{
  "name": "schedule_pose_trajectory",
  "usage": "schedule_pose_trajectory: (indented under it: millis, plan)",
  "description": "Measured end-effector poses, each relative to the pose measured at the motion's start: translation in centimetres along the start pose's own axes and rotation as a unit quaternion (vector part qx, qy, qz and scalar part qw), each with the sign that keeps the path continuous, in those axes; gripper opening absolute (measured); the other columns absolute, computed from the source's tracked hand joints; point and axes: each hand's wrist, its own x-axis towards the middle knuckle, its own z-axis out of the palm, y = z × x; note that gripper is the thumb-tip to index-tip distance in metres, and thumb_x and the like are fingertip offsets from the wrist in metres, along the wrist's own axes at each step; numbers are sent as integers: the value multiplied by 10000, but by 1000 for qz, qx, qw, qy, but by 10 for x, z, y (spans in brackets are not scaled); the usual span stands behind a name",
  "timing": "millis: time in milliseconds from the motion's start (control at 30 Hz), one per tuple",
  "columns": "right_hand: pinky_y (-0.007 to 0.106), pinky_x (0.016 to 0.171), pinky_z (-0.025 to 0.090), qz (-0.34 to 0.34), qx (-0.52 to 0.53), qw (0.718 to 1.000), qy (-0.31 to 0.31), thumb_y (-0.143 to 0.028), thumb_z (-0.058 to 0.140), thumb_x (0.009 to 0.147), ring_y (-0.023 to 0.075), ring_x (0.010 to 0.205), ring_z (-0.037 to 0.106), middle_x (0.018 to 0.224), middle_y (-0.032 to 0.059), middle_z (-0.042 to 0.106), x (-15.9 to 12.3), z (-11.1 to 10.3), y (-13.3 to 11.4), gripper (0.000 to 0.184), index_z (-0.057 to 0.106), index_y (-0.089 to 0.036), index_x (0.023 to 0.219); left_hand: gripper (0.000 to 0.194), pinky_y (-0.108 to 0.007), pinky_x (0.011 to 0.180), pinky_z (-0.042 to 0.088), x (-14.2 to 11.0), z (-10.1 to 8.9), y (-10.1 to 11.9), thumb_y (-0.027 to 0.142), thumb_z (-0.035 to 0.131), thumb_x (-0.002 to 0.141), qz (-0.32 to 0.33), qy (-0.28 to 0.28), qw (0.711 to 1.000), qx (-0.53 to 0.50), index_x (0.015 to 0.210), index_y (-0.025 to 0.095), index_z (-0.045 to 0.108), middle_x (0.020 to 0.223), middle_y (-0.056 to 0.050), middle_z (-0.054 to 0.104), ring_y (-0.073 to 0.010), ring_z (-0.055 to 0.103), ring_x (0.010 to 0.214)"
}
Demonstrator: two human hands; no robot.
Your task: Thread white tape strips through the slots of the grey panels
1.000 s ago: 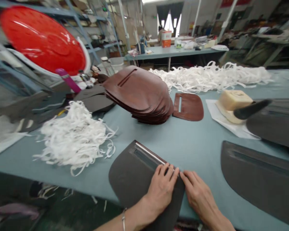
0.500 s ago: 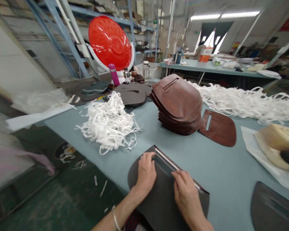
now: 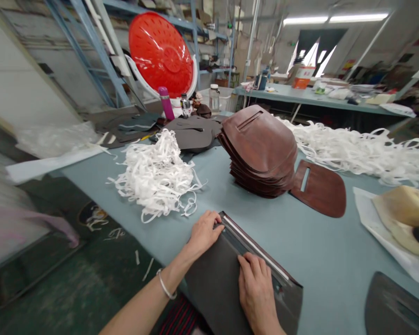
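A dark grey leather-like panel (image 3: 212, 274) lies at the table's near edge, its far edge showing a brown border. Along that edge runs a narrow white strip (image 3: 253, 243), with a slot beside it. My left hand (image 3: 203, 231) grips the panel's far left corner, fingers and thumb bent together at the strip's end. My right hand (image 3: 257, 286) rests palm down on the panel, its fingertips near the slot and slightly bent. Beyond are a stack of brown leather pieces (image 3: 261, 144) and a single brown piece (image 3: 319, 190) with a slot.
A tangle of white strips (image 3: 155, 179) sits left of the stack; a longer heap of white strips (image 3: 366, 146) lies at the right. Another dark panel (image 3: 394, 302) and a yellowish block (image 3: 407, 209) on white sheeting are to the right. Bottles stand at the back.
My left hand has shifted left and out to the panel's corner. My right hand has moved left and back from the strip, uncovering more of it.
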Motion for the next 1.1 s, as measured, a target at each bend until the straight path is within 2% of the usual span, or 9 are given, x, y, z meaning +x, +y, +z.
schedule_pose_trajectory:
  millis: [167, 300, 433, 500, 667, 833, 967, 1033, 1100]
  plan:
    - [390, 759, 429, -25, 43, 999, 19, -125, 423, 891, 233, 896, 486, 1010, 108, 540, 8, 2, 8, 226, 542, -164, 1079, 82, -275, 791, 431, 2, -6, -2, 245, 510, 842, -4, -11, 1000, -12, 895, 228, 570, 927, -14, 572, -158, 555, 878]
    - [380, 761, 431, -15, 49, 999, 7, -112, 412, 891, 214, 855, 493, 954, 92, 538, 20, -1, 5, 177, 549, -174, 986, 260, -284, 787, 432, 4, -12, -4, 331, 352, 927, 0, -45, 998, -39, 865, 227, 581, 899, -12, 581, -153, 566, 845]
    - [386, 764, 431, -10, 22, 1000, 7, -100, 413, 881, 221, 863, 505, 957, 97, 550, 21, -1, 0, 184, 550, -171, 981, 327, -310, 761, 421, 2, -10, 1, 507, 615, 763, -10, -24, 1000, 4, 910, 223, 547, 937, -19, 563, -197, 553, 880]
    - [387, 767, 435, -11, 20, 1000, 7, -108, 421, 881, 223, 865, 513, 965, 99, 555, 18, 1, 1, 180, 551, -170, 988, 322, -305, 753, 408, 1, -7, 4, 443, 677, 728, -18, -6, 999, 36, 912, 227, 525, 939, -16, 555, -201, 549, 893]
    - [327, 750, 461, -13, 90, 996, 5, -149, 442, 896, 189, 825, 550, 911, 68, 566, 28, 5, 12, 143, 545, -197, 984, 175, -272, 709, 393, 0, -4, 3, 295, 631, 782, -14, -8, 1000, 20, 891, 238, 507, 944, 0, 554, -165, 553, 846]
    - [309, 797, 473, -1, 145, 989, -10, -154, 375, 915, 180, 878, 585, 934, 75, 598, 112, 16, 1, 206, 560, -197, 995, 108, -272, 689, 396, -3, 1, -2, 200, 555, 809, -7, 26, 1000, -1, 902, 234, 512, 934, -8, 570, -175, 563, 845]
    - [310, 971, 409, -52, 151, 983, -87, -13, 322, 812, 180, 1190, 490, 1349, 116, 474, 204, 38, -20, 499, 477, -173, 1258, 98, -269, 686, 428, 2, -6, -12, 161, 461, 850, 1, 39, 998, -57, 861, 214, 543, 851, -19, 611, -169, 590, 789]
    - [296, 1000, 379, -65, 145, 979, -131, 5, 358, 767, 176, 1252, 443, 1435, 101, 400, 240, 53, -26, 604, 411, -177, 1341, 141, -290, 728, 447, 11, -18, -18, 156, 419, 870, 10, 111, 992, -52, 870, 204, 551, 845, -31, 621, -175, 595, 805]
    - [293, 979, 385, -65, 137, 978, -145, -26, 414, 773, 185, 1224, 471, 1399, 104, 454, 262, 66, -28, 591, 416, -177, 1345, 192, -347, 843, 440, 22, -34, -23, 139, 424, 859, 35, 206, 978, 6, 989, 191, 555, 980, -70, 629, -208, 582, 958]
